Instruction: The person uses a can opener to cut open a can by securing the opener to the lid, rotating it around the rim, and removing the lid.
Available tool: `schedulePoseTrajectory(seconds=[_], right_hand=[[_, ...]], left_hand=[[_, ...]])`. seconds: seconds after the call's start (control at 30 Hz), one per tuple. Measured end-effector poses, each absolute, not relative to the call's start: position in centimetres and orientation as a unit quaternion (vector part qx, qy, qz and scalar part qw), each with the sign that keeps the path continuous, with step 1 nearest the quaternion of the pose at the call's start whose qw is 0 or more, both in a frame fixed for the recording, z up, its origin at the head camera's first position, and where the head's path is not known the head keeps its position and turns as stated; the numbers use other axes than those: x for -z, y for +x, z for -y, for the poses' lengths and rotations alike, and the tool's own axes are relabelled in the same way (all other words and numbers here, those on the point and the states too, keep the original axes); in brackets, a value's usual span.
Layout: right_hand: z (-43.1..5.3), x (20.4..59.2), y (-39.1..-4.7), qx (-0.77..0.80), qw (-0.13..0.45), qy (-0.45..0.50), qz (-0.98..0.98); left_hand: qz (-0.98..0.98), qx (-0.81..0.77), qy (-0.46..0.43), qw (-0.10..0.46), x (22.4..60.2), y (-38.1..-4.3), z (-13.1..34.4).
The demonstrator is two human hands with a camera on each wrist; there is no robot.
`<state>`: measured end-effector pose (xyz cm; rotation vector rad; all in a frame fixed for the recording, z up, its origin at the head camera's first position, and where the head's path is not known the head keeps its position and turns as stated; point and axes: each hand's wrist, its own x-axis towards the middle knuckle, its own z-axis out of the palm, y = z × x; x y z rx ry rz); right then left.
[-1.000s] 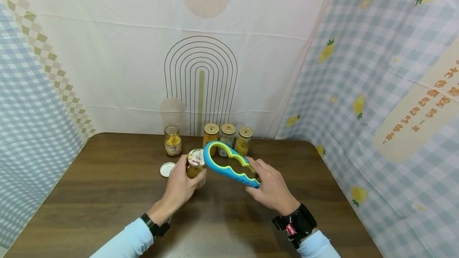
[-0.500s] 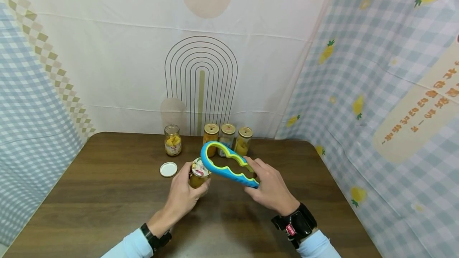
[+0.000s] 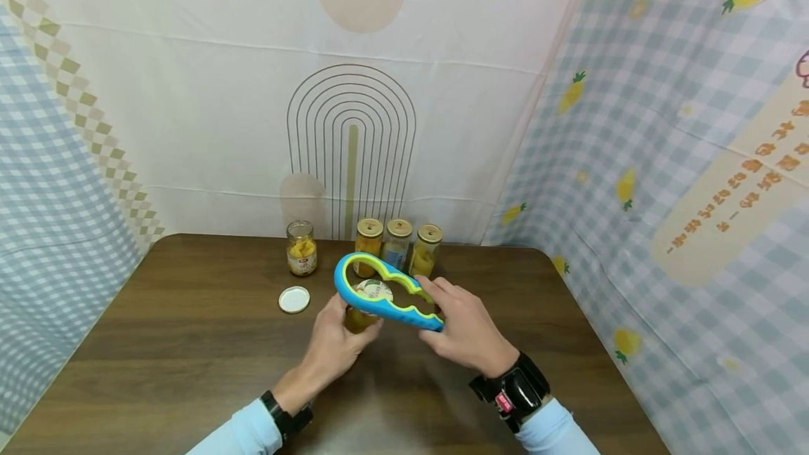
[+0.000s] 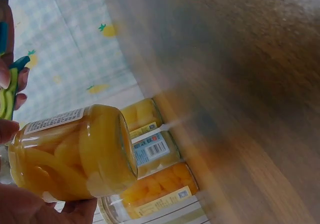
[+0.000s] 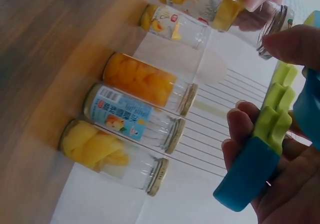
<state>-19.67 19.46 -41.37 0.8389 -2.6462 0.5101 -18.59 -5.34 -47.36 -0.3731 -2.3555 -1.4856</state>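
My left hand (image 3: 338,343) grips a glass jar of yellow fruit pieces (image 4: 65,156), fingers and thumb round its side. A patterned lid (image 3: 376,291) tops this jar. In the right hand (image 3: 468,325) is a blue and lime-green jar opener (image 3: 401,312), with a rounded closed end and scalloped inner edges. From the head view, the opener's loop overlaps the lid, which shows through its gap. The right wrist view has the opener's green teeth close beside the lid's rim, with fingers curled round the handles.
At the back stand three gold-lidded jars: one of orange fruit (image 3: 369,237), one with a blue label (image 5: 120,116) and one of yellow fruit (image 3: 425,253). Left of them is a lidless jar (image 3: 301,251). A white lid (image 3: 293,299) lies in front of it on the brown table (image 3: 158,343).
The left hand has carried the jar to the right, until its lid shows through the opener's loop. My right hand has shifted slightly left with the opener.
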Motion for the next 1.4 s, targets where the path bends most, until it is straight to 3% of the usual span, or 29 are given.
schedulePoseTrajectory(seconds=[0.4,0.73,1.4], right_hand=[[-18.3,40.3,-19.8,-0.122,0.158,0.296,0.934],[-17.3,39.8,-19.7,-0.105,0.113,0.259,0.953],[-16.8,40.5,-19.8,-0.090,0.124,0.267,0.951]], left_hand=[[0.809,0.546,-0.131,0.173,47.1,-18.8,4.1],[0.813,0.547,-0.109,0.166,46.9,-18.9,3.2],[0.818,0.543,-0.112,0.155,47.3,-19.1,3.9]])
